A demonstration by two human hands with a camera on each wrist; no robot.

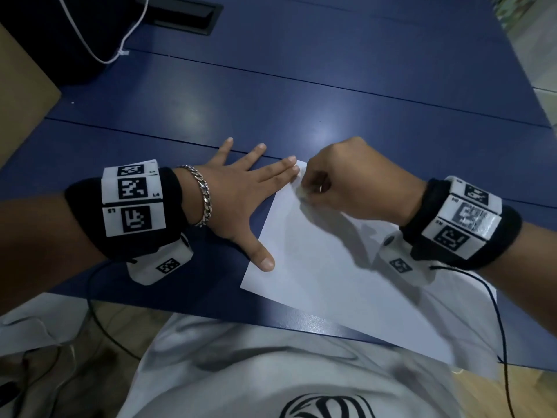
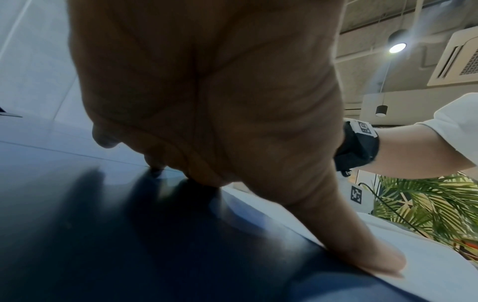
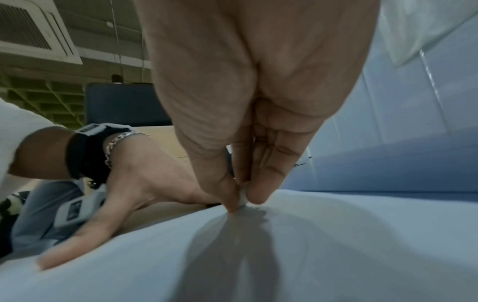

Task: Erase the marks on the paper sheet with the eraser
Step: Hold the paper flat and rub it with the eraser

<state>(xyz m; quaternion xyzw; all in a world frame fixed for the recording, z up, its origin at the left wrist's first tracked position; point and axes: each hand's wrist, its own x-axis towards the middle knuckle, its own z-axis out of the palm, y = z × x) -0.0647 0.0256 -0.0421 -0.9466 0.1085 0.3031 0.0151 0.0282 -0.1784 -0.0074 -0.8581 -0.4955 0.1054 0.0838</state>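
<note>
Black wristbands (image 1: 168, 206) with white coded tags, silver bracelet (image 1: 202, 194)

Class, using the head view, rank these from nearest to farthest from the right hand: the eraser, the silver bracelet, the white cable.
1. eraser: pinched in the right hand's fingertips.
2. silver bracelet: on the left wrist.
3. white cable: far left corner of the table.

The left hand (image 2: 207, 92) lies spread on the blue table (image 2: 77, 235), thumb pressing the paper sheet (image 2: 426, 271).

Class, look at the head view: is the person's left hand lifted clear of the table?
No: the left hand lies spread flat on the blue table, its thumb pressing the paper sheet at the edge.
</note>
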